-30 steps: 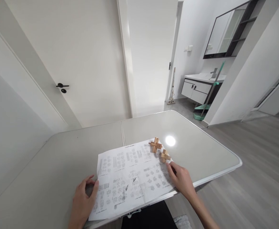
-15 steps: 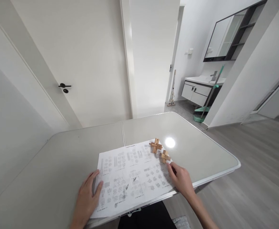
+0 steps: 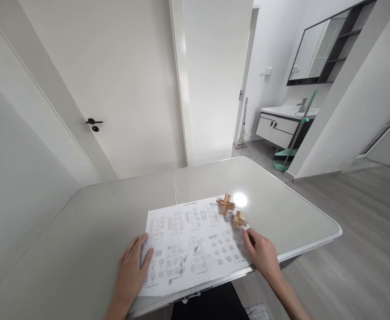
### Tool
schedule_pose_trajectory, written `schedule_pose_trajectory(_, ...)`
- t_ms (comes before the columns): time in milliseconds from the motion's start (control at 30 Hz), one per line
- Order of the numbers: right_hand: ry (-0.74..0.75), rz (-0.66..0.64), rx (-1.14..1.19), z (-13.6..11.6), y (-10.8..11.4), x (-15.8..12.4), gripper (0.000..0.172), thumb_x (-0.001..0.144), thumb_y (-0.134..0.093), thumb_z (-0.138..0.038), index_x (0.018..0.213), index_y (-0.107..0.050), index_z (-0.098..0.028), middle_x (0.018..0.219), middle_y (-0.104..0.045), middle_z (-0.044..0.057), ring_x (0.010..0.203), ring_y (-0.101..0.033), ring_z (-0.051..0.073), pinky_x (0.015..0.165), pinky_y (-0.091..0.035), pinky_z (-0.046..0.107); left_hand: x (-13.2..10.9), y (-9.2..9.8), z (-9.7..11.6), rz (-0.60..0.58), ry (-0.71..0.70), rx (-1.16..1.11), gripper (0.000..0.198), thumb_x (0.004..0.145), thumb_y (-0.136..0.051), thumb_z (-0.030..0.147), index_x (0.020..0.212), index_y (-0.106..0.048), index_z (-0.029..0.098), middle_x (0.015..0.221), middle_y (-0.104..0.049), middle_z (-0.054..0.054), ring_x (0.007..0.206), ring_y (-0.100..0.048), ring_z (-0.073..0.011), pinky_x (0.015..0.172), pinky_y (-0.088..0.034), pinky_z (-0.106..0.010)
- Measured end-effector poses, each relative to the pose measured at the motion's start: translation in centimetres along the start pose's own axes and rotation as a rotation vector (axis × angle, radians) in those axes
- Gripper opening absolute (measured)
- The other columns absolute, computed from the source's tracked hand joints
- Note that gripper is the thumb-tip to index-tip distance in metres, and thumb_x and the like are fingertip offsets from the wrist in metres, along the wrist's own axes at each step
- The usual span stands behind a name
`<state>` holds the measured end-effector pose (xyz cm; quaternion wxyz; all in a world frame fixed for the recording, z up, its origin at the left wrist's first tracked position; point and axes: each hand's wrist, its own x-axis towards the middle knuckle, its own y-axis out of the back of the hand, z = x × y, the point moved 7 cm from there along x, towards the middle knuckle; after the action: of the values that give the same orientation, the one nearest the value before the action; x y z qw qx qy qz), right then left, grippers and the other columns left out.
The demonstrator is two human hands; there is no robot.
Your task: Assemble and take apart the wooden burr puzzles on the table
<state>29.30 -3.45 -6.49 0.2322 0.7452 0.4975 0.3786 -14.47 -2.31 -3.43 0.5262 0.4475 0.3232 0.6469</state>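
A printed paper sheet [image 3: 195, 253] lies on the table near its front edge, covered in small grey diagrams. On its upper right corner sits a brown wooden cross-shaped puzzle [image 3: 226, 205], with a smaller puzzle of light and dark wood [image 3: 239, 220] just below and to the right. My left hand [image 3: 131, 271] rests over the sheet's left edge, thumb and fingers apart. At the right edge, my right hand [image 3: 262, 252] has its fingers closed on the paper, the fingertips close beside the smaller puzzle; the exact grip is partly hidden.
The pale table [image 3: 91, 231] has a rounded metal rim and a seam across it. Behind stands a white door with a black handle [image 3: 94, 121]. A sink cabinet [image 3: 276, 129], a mop [image 3: 243, 126] and a green dustpan [image 3: 280, 166] are at the back right.
The sheet has slid slightly to the right across the table, with both wooden puzzles riding on it. Both hands have shifted right along with it. The camera view has turned a little.
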Motion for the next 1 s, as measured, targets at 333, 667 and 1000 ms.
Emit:
schedule_pose_trajectory(333, -0.013, -0.009, 0.001, -0.1, 0.2, 0.1, 0.043, 0.103, -0.035, -0.051, 0.069, -0.045, -0.026, 0.053, -0.048, -0.002, 0.049, -0.047, 0.018, 0.053, -0.031, 0.026, 0.2, 0.0, 0.2, 0.046, -0.021, -0.028, 0.051, 0.099, -0.044, 0.049, 0.140, -0.056, 0.022, 0.146, -0.061, -0.011, 0.141, -0.050, -0.0328, 0.118, -0.039, -0.056)
schedule_pose_trajectory(667, -0.008, -0.041, 0.150, -0.4, 1.2, 0.4, 0.049, 0.103, -0.039, -0.058, 0.069, -0.045, -0.024, 0.053, -0.048, -0.005, 0.051, -0.046, 0.014, 0.056, -0.037, 0.024, -0.3, 0.6, -0.3, 0.082, 0.058, -0.120, 0.051, 0.098, -0.045, 0.052, 0.138, -0.055, 0.022, 0.144, -0.060, -0.013, 0.134, -0.056, -0.0336, 0.113, -0.045, -0.056)
schedule_pose_trajectory(1000, 0.110, 0.040, -0.084, -2.8, 2.0, 9.0, 0.042, 0.101, -0.043, -0.057, 0.093, -0.062, -0.020, 0.092, -0.071, 0.012, 0.085, -0.062, 0.028, 0.075, -0.043, 0.035, -0.6, 1.1, -0.7, 0.058, 0.191, -0.152, 0.053, 0.095, -0.046, 0.057, 0.135, -0.057, 0.023, 0.139, -0.064, -0.012, 0.123, -0.063, -0.0356, 0.094, -0.057, -0.051)
